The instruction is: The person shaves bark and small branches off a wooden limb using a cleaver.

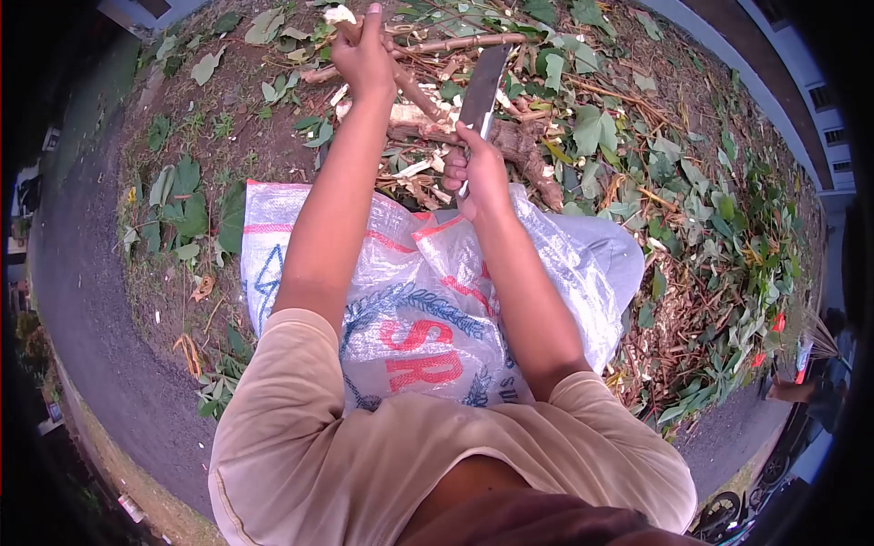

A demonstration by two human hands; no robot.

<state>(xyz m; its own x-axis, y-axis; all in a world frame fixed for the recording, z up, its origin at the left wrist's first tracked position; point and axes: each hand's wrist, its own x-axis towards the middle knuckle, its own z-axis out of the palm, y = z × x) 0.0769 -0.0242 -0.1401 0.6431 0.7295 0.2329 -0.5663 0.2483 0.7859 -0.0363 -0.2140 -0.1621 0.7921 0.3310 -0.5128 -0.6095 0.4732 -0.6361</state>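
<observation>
My left hand [366,65] is closed around a brown stick [417,95], its thumb stretched out along it. One end of the stick, near the top edge of the view, shows a pale cut face; the other end slants down toward a thick piece of wood [523,153]. In my right hand [477,171] is the handle of a broad-bladed knife [484,84], its dark blade pointing up and away from me. The blade stands to the right of the stick, apart from my left hand. Pale wood chips [414,171] lie around the wood.
A white woven sack [401,273] with red and blue print covers my lap. Cut branches [464,43] and green leaves [596,130] litter the ground ahead. Brown chips [669,318] are heaped on the right. A paved road [91,300] runs along the left.
</observation>
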